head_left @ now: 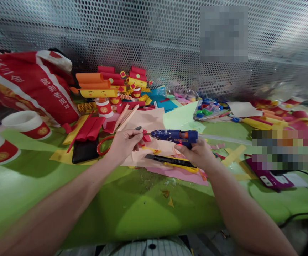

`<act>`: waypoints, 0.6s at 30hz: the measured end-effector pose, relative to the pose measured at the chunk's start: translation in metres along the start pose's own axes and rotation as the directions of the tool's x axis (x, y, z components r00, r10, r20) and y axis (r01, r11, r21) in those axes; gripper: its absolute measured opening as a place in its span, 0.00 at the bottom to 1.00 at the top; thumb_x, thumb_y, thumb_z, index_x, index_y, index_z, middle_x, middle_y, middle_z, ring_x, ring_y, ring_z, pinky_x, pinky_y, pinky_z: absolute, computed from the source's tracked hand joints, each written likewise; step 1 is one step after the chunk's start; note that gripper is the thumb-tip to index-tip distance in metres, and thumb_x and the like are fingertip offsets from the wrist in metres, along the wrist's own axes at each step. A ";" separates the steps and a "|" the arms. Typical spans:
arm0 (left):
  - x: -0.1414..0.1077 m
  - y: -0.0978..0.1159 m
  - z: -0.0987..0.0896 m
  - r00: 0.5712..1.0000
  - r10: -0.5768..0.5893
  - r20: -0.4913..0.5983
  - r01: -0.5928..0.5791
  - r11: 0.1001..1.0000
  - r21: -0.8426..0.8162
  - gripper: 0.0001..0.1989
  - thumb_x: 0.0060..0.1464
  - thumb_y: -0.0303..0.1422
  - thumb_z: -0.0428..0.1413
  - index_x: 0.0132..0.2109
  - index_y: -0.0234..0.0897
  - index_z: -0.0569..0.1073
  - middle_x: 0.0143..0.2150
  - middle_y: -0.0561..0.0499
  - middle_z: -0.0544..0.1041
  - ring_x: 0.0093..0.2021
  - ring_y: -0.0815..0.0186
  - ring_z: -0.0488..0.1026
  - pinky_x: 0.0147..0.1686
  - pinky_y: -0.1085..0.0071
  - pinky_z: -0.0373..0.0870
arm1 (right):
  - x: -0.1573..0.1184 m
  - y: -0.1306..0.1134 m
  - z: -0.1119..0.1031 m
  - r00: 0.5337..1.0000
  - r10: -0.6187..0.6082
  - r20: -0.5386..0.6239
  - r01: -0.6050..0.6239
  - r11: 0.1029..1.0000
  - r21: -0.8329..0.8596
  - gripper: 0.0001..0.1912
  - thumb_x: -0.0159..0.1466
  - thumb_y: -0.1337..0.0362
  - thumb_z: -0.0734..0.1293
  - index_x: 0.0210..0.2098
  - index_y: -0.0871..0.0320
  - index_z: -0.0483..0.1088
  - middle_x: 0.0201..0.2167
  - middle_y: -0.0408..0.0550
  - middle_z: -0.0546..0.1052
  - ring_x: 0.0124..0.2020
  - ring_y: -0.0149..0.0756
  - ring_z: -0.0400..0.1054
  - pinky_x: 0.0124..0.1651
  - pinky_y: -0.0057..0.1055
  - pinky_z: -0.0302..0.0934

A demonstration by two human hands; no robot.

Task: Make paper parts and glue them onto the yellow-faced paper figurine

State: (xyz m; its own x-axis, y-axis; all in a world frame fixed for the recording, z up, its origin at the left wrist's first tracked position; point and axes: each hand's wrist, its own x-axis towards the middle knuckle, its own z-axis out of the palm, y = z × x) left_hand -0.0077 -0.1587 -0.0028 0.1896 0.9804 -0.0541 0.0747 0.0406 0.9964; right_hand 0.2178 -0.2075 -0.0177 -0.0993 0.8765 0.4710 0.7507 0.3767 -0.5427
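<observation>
My right hand (193, 151) is closed around a blue hot glue gun (170, 135) with a small red light glowing on it. A clear glue stick (223, 138) sticks out of its back end. In a pinch, my left hand (125, 144) holds a small red paper piece (145, 138), and the gun's nozzle points at it, close enough that I cannot tell whether they touch. Below the gun lies a black utility knife (170, 160) on sheets of pink paper (179, 175). Orange-handled scissors (103, 145) rest partly behind my left wrist.
Paper cups (27, 124) stand at the left beside a large red bag (33, 85). Decorated paper figures (97, 93) stand at the back. A black phone-like slab (84, 151) lies left of my hands, a purple power strip (270, 174) with a black cable at the right.
</observation>
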 end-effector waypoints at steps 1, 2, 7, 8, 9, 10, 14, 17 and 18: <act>0.000 0.000 0.000 1.000 0.000 -0.006 0.000 1.000 -0.005 0.05 0.46 0.29 0.57 0.25 0.34 0.75 0.17 0.54 0.72 0.14 0.76 0.62 0.16 0.77 0.57 | 0.000 0.000 0.000 1.000 0.005 0.002 -0.005 1.000 -0.002 0.23 0.59 0.44 0.60 0.26 0.58 0.72 0.15 0.45 0.69 0.20 0.34 0.62 0.23 0.29 0.56; 0.000 0.000 0.000 1.000 -0.001 -0.008 0.001 1.000 -0.009 0.05 0.46 0.29 0.57 0.25 0.34 0.75 0.16 0.54 0.71 0.14 0.76 0.62 0.16 0.77 0.57 | -0.001 0.001 0.001 1.000 0.009 0.003 -0.009 1.000 -0.004 0.24 0.59 0.44 0.60 0.26 0.58 0.72 0.15 0.46 0.69 0.20 0.34 0.62 0.23 0.29 0.56; 0.000 0.000 0.000 1.000 -0.001 -0.009 0.001 1.000 -0.027 0.06 0.46 0.29 0.57 0.23 0.34 0.75 0.16 0.54 0.71 0.14 0.76 0.62 0.16 0.77 0.57 | 0.000 0.002 0.000 1.000 0.007 0.002 -0.007 1.000 -0.026 0.24 0.58 0.44 0.60 0.24 0.57 0.72 0.13 0.44 0.66 0.18 0.34 0.60 0.22 0.29 0.55; 0.000 0.000 0.000 1.000 -0.004 -0.005 0.004 1.000 -0.029 0.06 0.46 0.29 0.57 0.24 0.34 0.75 0.16 0.54 0.72 0.14 0.76 0.62 0.16 0.77 0.57 | 0.001 0.001 0.000 1.000 0.002 -0.002 -0.002 1.000 -0.021 0.23 0.59 0.44 0.60 0.25 0.57 0.72 0.14 0.44 0.67 0.18 0.33 0.60 0.22 0.29 0.55; 0.000 0.001 0.000 1.000 -0.008 0.000 0.008 0.999 -0.031 0.06 0.46 0.29 0.57 0.24 0.34 0.75 0.17 0.54 0.72 0.14 0.76 0.62 0.16 0.77 0.57 | 0.001 0.001 -0.001 1.000 -0.004 -0.008 0.004 1.000 -0.014 0.23 0.59 0.44 0.60 0.25 0.57 0.72 0.14 0.44 0.67 0.18 0.33 0.60 0.22 0.29 0.55; 0.000 0.001 0.001 1.000 -0.013 0.006 0.013 0.999 -0.031 0.06 0.46 0.29 0.57 0.24 0.34 0.75 0.17 0.54 0.72 0.14 0.76 0.62 0.16 0.77 0.58 | 0.002 0.000 -0.001 1.000 -0.007 -0.013 0.007 1.000 -0.005 0.23 0.59 0.44 0.60 0.26 0.57 0.72 0.14 0.44 0.67 0.18 0.34 0.60 0.22 0.29 0.56; 0.000 0.003 0.002 0.999 -0.031 0.026 0.032 0.999 -0.021 0.07 0.47 0.29 0.57 0.23 0.34 0.74 0.18 0.53 0.73 0.14 0.76 0.62 0.16 0.77 0.57 | 0.002 -0.001 -0.001 1.000 0.004 -0.021 -0.003 1.000 0.028 0.22 0.58 0.45 0.61 0.27 0.57 0.72 0.15 0.44 0.69 0.19 0.35 0.63 0.23 0.30 0.58; -0.001 0.002 0.001 0.999 -0.035 0.025 0.035 0.999 -0.027 0.06 0.47 0.28 0.57 0.24 0.33 0.74 0.18 0.54 0.73 0.14 0.76 0.62 0.16 0.77 0.57 | 0.003 -0.001 0.000 0.998 0.025 -0.053 -0.023 0.999 0.047 0.21 0.57 0.45 0.61 0.27 0.57 0.72 0.16 0.45 0.70 0.20 0.36 0.64 0.24 0.30 0.58; -0.001 0.002 0.001 0.999 -0.032 0.026 0.033 0.999 -0.031 0.06 0.47 0.28 0.57 0.24 0.33 0.75 0.18 0.54 0.73 0.14 0.76 0.62 0.16 0.77 0.57 | 0.004 0.000 0.000 0.997 0.047 -0.069 -0.043 0.998 0.050 0.21 0.57 0.45 0.62 0.26 0.57 0.72 0.15 0.45 0.70 0.20 0.35 0.64 0.23 0.30 0.58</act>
State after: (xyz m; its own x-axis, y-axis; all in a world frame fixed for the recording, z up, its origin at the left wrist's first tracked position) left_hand -0.0065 -0.1595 -0.0008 0.2127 0.9732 -0.0875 0.0502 0.0785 0.9956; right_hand 0.2176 -0.2045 -0.0158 -0.0187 0.8703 0.4921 0.7207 0.3529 -0.5967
